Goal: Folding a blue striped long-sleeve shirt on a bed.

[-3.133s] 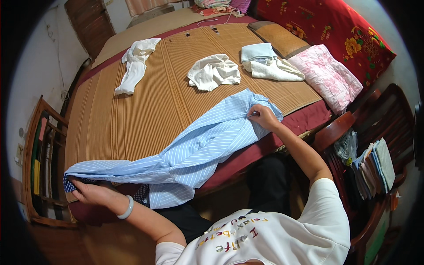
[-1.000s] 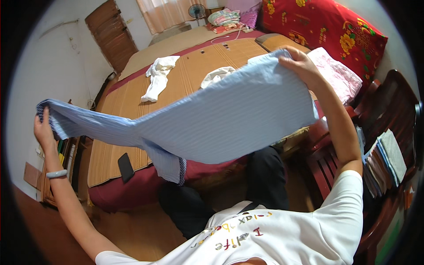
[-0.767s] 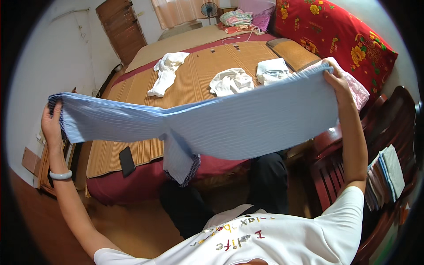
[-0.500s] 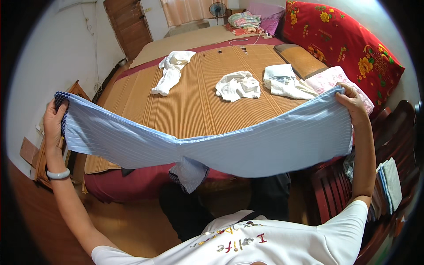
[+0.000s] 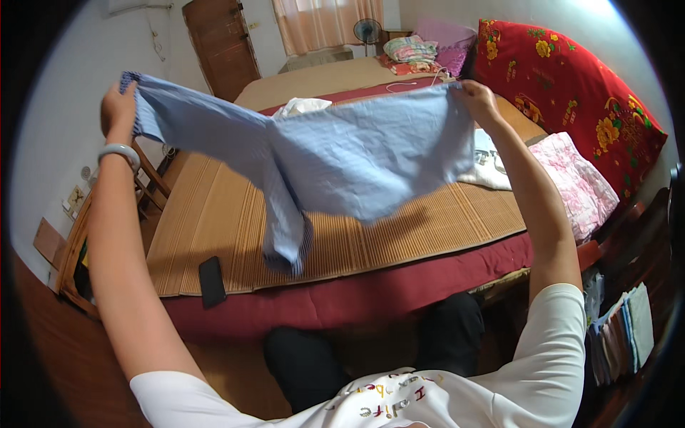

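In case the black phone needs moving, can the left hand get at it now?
Probably not without letting go: the left hand grips one end of the blue shirt, though nothing covers the phone.

A mat-topped bed (image 5: 357,303), stacked bedding (image 5: 410,50) and a curtain (image 5: 321,27) (peach-coloured) show this is a home bedroom.

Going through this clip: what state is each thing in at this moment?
Left hand: closed on the shirt's dark patterned cuff
Right hand: closed on the shirt's opposite end
Blue striped shirt: held up, spread between both hands, one sleeve hanging
Slatted mat: spread flat
Smartphone: lying at the mat's near edge
Wooden door: appears closed
Fan: upright; running or not, cannot tell
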Demonstrator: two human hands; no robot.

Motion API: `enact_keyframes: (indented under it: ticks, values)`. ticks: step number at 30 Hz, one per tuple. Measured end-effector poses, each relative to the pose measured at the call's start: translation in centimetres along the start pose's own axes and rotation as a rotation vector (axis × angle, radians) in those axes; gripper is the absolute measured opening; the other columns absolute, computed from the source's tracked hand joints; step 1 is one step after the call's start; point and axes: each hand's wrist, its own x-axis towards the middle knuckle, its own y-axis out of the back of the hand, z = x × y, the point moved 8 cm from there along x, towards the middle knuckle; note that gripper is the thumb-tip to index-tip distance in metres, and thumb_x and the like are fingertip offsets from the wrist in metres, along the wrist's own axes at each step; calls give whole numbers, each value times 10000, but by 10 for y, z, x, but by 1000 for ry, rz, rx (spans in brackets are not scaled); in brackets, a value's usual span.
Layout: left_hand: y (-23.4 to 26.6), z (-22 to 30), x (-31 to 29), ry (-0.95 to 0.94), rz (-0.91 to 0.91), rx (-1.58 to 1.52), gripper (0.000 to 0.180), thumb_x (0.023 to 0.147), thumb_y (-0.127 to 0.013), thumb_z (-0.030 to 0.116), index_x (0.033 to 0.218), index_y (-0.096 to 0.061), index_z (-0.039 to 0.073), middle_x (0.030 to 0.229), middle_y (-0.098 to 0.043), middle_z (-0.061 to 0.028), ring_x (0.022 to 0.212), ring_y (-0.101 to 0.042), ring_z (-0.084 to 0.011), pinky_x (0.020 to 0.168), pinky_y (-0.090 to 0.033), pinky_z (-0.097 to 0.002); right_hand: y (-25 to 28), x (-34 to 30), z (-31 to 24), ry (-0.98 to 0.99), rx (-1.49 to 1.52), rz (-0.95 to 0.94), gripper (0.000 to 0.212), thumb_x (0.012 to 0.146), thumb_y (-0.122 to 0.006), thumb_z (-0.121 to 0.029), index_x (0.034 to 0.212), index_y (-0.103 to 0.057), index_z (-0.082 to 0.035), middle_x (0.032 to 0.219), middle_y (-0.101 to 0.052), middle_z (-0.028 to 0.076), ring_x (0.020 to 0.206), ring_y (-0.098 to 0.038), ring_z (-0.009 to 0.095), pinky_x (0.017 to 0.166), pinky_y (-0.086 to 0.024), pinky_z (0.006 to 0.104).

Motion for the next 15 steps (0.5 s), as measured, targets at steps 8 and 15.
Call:
enact_keyframes:
  ticks: [8, 15]
  values:
    - [173, -28, -98, -308, 170, -216, 353, 959, -658, 270, 1172, -665, -11, 1064, -722, -136, 947, -659, -201, 891, -489, -322, -5, -40, -69, 559, 203, 120, 219, 841, -768, -160, 1015, -721, -35, 905, -713, 91, 815, -643, 192, 747, -505, 332]
    - [197, 33, -391, -499, -641, -429, 189, 658, -686, -51, 822, -670, 43, 756, -635, -104, 678, -609, -282, 606, -461, -365, -92, -214, 25, 208, 226, -308, 204, 812, -753, -84, 1012, -731, -51, 975, -711, 119, 927, -659, 255, 819, -513, 352]
